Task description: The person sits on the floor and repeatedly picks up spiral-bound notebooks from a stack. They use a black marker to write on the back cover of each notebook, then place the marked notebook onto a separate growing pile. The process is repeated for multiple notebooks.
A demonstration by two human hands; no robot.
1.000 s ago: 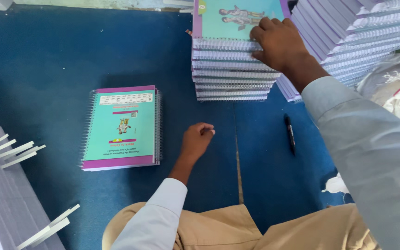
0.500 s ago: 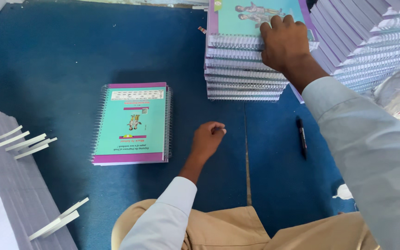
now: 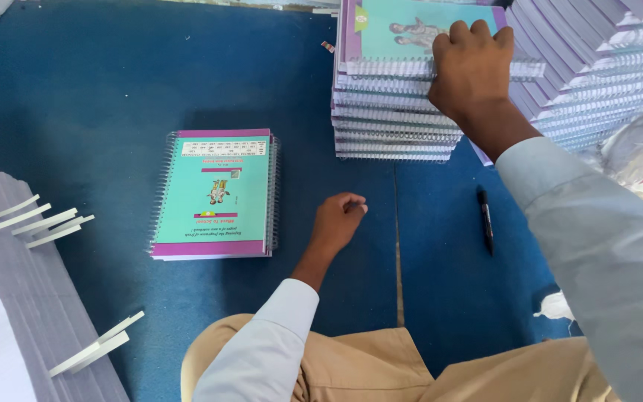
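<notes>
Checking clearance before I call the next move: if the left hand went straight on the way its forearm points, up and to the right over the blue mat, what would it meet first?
Likely the tall stack of spiral-bound books, at its near lower edge. The left hand rests curled on the blue mat, with only bare mat between. The single book lies off to its left.
</notes>
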